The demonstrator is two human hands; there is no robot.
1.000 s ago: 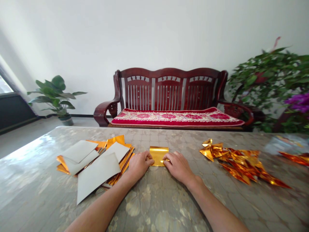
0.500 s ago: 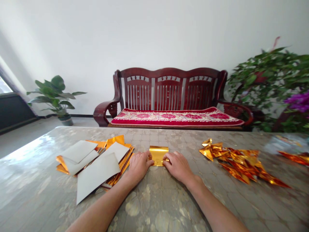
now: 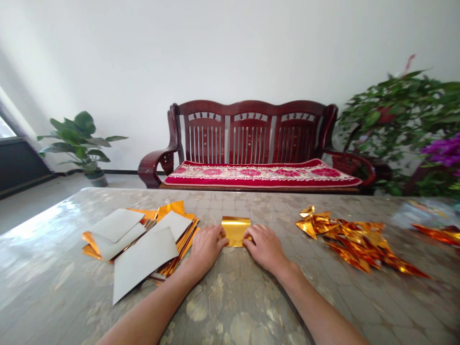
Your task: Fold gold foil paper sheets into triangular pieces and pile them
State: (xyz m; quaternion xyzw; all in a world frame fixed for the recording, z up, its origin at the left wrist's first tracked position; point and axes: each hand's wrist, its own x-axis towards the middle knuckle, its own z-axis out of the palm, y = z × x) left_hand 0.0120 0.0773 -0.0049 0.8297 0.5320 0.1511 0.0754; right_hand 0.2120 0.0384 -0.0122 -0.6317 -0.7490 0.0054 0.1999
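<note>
A small sheet of shiny gold foil paper (image 3: pixel 236 232) lies on the table in front of me, its far edge curling up. My left hand (image 3: pixel 209 242) pinches the sheet's left side between thumb and fingers. On the opposite side, my right hand (image 3: pixel 265 243) grips the right edge the same way, fingers curled. Left of my hands is a loose stack of paper sheets (image 3: pixel 145 258), pale side up on top with orange-gold layers beneath. To the right sits a pile of folded gold foil pieces (image 3: pixel 354 238), pointed at their ends.
The table (image 3: pixel 223 306) has a patterned glossy cover. A clear plastic bag (image 3: pixel 419 213) and more foil (image 3: pixel 436 234) lie at its right. Behind stands a dark red wooden bench (image 3: pixel 251 134) with a floral cushion (image 3: pixel 264 174). Potted plants (image 3: pixel 82 139) flank it.
Hardly anything differs. Both hands keep their hold on the foil paper in the same spot, and the camera view has shifted very slightly.
</note>
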